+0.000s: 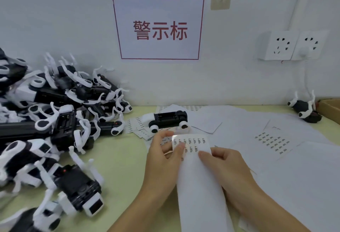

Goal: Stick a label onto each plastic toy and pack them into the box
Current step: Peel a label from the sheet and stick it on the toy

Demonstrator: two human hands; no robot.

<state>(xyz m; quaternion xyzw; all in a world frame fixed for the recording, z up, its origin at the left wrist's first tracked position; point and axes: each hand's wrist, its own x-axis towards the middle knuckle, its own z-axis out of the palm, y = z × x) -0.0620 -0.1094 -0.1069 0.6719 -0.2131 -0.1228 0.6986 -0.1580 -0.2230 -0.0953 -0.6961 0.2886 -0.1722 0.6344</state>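
My left hand (pixel 163 156) and right hand (pixel 220 163) are both pinching the label sheet (pixel 193 150), its print too small to read, its long side running toward me; one toy (pixel 166 120) is lying crosswise just beyond; the toy pile (pixel 55 112) is spilling off-frame left; the box (pixel 330 109) is cut off at right.

Table's left edge: toy pile (pixel 49 114) blocks passage.
Front middle: bare table (pixel 119 158).
Back edge: lone toy (pixel 166 120).
Right: loose sheets (pixel 276 139).
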